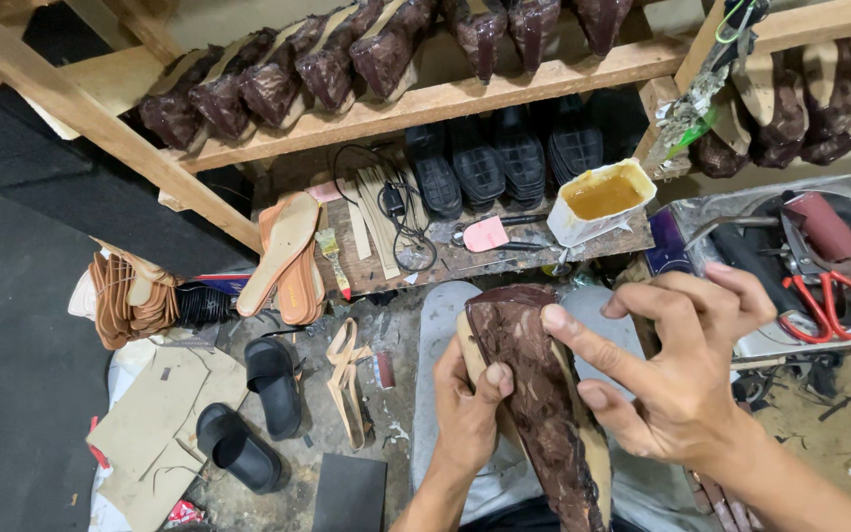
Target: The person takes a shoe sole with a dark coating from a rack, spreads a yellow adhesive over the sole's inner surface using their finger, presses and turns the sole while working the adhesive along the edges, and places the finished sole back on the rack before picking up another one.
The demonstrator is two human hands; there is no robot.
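Shoe [542,394] under work sits low in the centre of the view, sole side up, over the person's lap and a grey slab [435,325]. Its brown mottled upper is pulled across a tan insole edge that shows along both sides.

Left hand [467,414] grasps the shoe from the left, fingers wrapped beneath it and thumb [494,379] pressed on the upper. Right hand [687,369] is partly released: forefinger [578,340] and thumb [608,402] press on the upper's right edge, the other fingers spread clear above. Whether that thumb pinches material or merely rests on it cannot be told from this angle.

Low wooden surface [504,256] just beyond the shoe carries a white tub [600,200] of amber glue, a brush [332,258], a black cable [401,212], tan strips and a pink insole piece [486,233]. Black soles [504,158] stand in a row behind these. Shelf [425,103] above holds a row of matching brown lasted shoes [297,74].

Metal tray [790,212] to the right holds red-handled scissors [834,305] and other tools. Two tan sandals [288,258] lean at the surface's left end. Floor to the left bears two black slides [253,414], cardboard patterns [155,424] and a stack of tan insoles [128,296].
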